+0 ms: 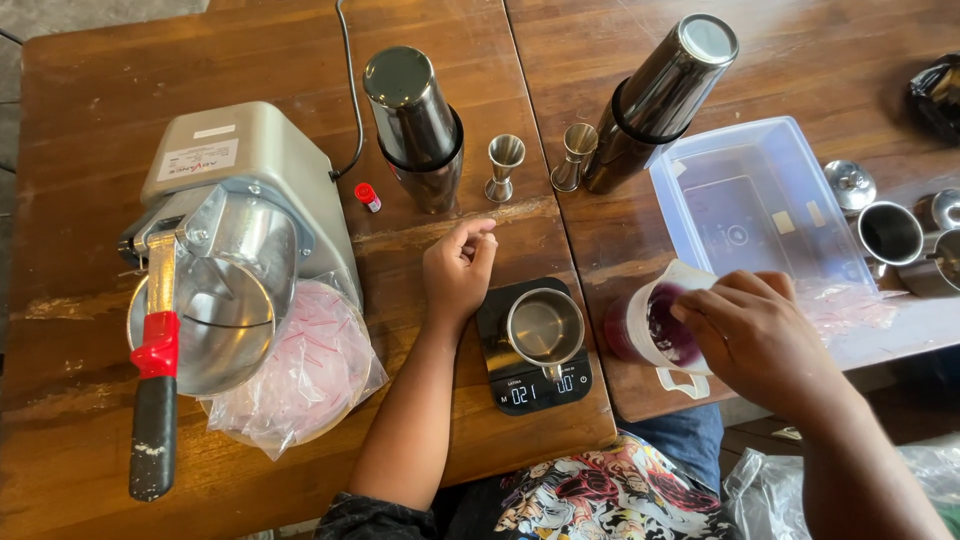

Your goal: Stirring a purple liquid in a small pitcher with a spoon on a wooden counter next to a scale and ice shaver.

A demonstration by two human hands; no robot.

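Observation:
My left hand (457,270) rests on the wooden table (80,90) with its fingers loosely curled and nothing in it, just left of a black digital scale (530,385). A small steel cup (545,328) stands empty on the scale. My right hand (757,335) grips the rim of a white plastic jug (650,330) holding dark purple liquid, right of the scale. The jug is tilted toward the camera.
A grey ice shaver (235,240) with a red-and-black lever stands at left over a plastic bag. Two steel shakers (415,125) (660,95), two jiggers (503,165) (573,155) and a tiny red-capped bottle (368,196) line the back. A clear plastic tub (750,195) and metal cups (890,232) sit at right.

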